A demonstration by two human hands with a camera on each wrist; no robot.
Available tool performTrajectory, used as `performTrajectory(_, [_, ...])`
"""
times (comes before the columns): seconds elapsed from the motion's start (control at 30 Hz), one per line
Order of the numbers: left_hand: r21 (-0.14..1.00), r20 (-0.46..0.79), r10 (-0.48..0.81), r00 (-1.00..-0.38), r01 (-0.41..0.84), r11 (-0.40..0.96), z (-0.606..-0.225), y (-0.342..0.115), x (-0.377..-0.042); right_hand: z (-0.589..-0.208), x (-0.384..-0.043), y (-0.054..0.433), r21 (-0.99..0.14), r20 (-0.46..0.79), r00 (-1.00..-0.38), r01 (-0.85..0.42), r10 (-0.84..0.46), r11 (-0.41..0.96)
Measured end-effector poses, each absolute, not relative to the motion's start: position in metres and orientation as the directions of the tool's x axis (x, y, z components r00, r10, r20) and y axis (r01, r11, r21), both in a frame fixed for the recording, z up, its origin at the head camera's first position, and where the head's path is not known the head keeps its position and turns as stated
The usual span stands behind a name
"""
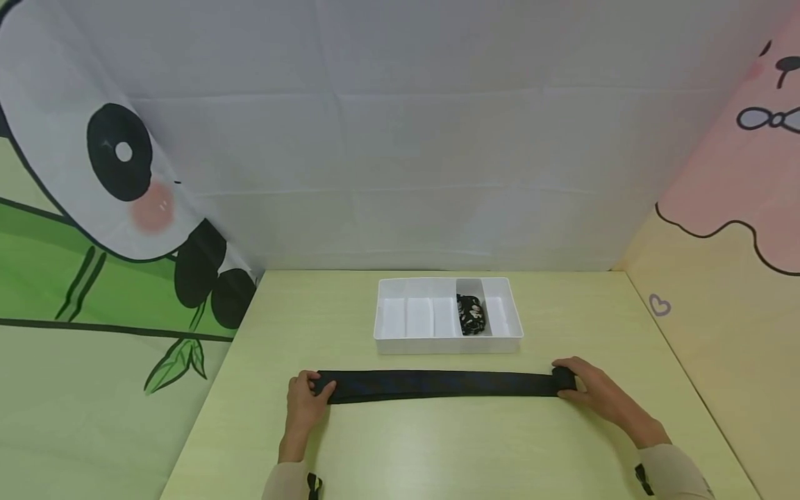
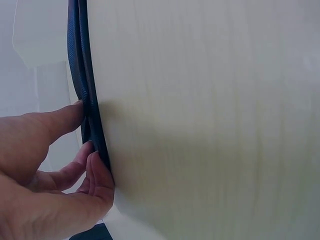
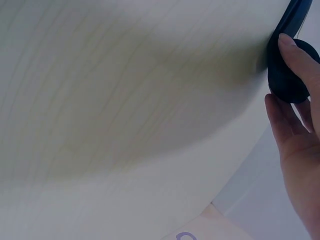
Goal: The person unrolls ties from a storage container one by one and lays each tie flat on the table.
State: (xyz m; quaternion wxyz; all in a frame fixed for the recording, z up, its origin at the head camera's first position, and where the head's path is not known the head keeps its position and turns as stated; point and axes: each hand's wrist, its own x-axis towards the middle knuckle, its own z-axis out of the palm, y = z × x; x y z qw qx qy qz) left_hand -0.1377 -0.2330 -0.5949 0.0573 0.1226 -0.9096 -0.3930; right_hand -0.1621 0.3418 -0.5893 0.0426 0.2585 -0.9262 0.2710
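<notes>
A dark navy necktie lies stretched left to right across the table, wider at its left end. At that left end my left hand pinches the cloth between thumb and fingers. The left wrist view shows the folded, ribbed edge of the necktie in front of the left hand. The necktie's right end is wound into a small roll. Around this roll, the thumb and fingers of my right hand hold on. In the right wrist view the roll sits on its edge, partly covered by the right hand.
Behind the necktie stands a white divided box. One compartment right of its middle holds a bundled black cloth with a pale pattern. Pale wood table surrounds everything, with printed cloth walls at the back and sides.
</notes>
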Motion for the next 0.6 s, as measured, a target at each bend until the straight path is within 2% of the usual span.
performTrajectory(0.6, [0.734,0.009,-0.273,-0.962,-0.180,0.655,-0.596,-0.233,-0.138,-0.587,-0.158,0.354,-0.492,0.183,-0.885,-0.460,-0.429,0.739])
